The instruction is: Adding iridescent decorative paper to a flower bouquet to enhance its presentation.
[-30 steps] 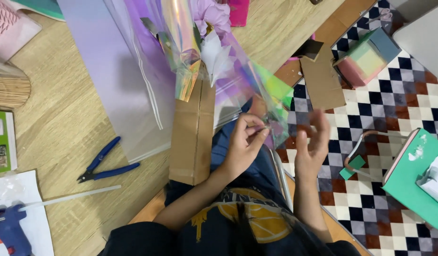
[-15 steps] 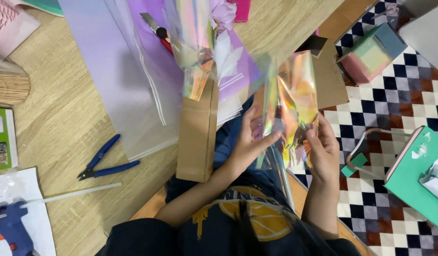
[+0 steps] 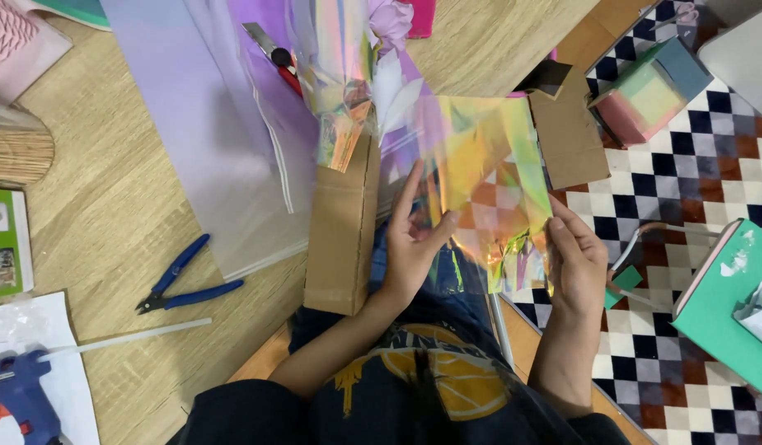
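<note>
A sheet of iridescent see-through film (image 3: 480,165) is stretched between both hands above my lap. My left hand (image 3: 414,243) grips its left edge, fingers spread up along it. My right hand (image 3: 574,259) pinches the film's lower right edge. A tall brown cardboard box (image 3: 341,231) stands just left of my left hand, with crumpled iridescent film (image 3: 335,91) sticking out of its top. A flat piece of brown cardboard (image 3: 566,136) lies behind the sheet on the right.
Blue pliers (image 3: 187,284), a blue glue gun (image 3: 18,404) and a glue stick (image 3: 125,338) lie on the wooden floor at left. Large lilac sheets (image 3: 208,124) and a red-handled cutter (image 3: 269,51) are farther off. A checkered mat (image 3: 686,189), pastel box (image 3: 649,91) and green box (image 3: 719,305) sit at right.
The hands were close together on a small bit of film a second ago. They have since lifted and spread a wide iridescent sheet between them, which is now opened flatter.
</note>
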